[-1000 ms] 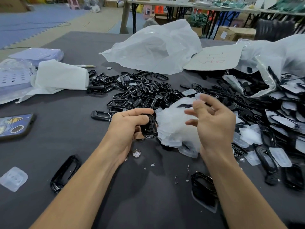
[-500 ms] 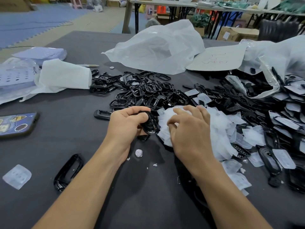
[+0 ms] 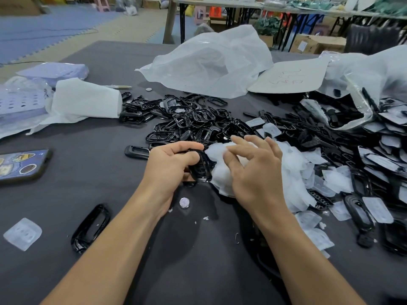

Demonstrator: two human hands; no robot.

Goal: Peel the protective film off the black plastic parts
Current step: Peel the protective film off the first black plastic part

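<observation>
My left hand (image 3: 169, 167) grips a glossy black plastic frame (image 3: 202, 167). My right hand (image 3: 255, 176) hangs loose and empty over the translucent white film heap (image 3: 295, 170). I should catch a film corner with a nail, then peel flat.

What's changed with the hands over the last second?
The right hand dropped from above onto the pile of peeled films, pressed there, and now spreads its fingers over it, holding nothing visible. The left hand kept gripping the same black part. The phone and the loose black frame near the left forearm stayed put.
</observation>
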